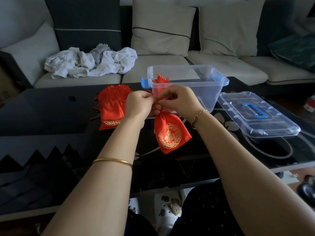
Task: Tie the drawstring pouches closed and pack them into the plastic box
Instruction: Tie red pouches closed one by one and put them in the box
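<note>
Red satin drawstring pouch with a gold emblem (170, 133) is held just in front of the clear plastic box with blue latches (204, 92), its neck gathered. Left hand (139, 103) and right hand (179, 101) both pinch the cord at the neck.

Judgement: pull the cords snug against the gathers before knotting, or the mouth may slacken.

The box holds one tied red pouch (160, 82) at its left end as viewed. A heap of red pouches (112, 108) lies left of the box, and its clear lid (255, 114) lies to the right.

dim, cool room light; soft glare on the glossy dark bench (51, 109); corners darken and bend from the wide lens; far right edge blurred.
</note>
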{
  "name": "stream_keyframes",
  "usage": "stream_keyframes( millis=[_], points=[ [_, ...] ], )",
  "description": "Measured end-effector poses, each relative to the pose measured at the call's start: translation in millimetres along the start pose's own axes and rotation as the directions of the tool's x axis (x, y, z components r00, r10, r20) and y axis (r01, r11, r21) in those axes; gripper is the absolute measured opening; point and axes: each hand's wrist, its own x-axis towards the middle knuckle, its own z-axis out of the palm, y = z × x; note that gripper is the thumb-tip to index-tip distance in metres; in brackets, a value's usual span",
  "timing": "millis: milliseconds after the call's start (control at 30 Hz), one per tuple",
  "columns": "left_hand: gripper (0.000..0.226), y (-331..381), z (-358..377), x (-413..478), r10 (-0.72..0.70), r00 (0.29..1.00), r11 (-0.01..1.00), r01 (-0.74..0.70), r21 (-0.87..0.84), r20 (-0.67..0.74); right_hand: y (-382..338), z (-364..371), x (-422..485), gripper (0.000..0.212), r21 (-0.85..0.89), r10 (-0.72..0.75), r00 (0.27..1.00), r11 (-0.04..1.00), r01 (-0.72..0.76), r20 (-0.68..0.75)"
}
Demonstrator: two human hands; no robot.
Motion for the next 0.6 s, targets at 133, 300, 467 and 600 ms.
stream_keyframes(
  millis=[133,300,467,600],
  points=[
    [0.027,4.2,-2.1,-0.5,-0.04,0.998,0.999,0.038,-0.03,-0.045,-3.9,0.7,0.3,0.014,-0.125,-0.07,0.998,0.99,0.07,0.008],
    [0.026,7.0,-4.2,-1.6,-0.043,0.996,0.997,0.038,-0.063,-0.077,-8.7,3.3,2.2,0.012,-0.271,-0.131,0.991,0.954,0.131,0.018],
    [0.014,11.4,-16.1,3.7,-0.049,0.968,0.989,0.014,-0.145,-0.246,6.9,1.8,5.5,0.017,-0.065,0.103,0.993,0.992,-0.106,-0.05],
    [0.012,17.2,-14.2,-2.8,0.246,0.963,0.947,-0.215,0.238,-0.109,15.7,1.5,5.7,0.023,0.132,0.292,0.954,0.95,-0.282,-0.065]
  ],
)
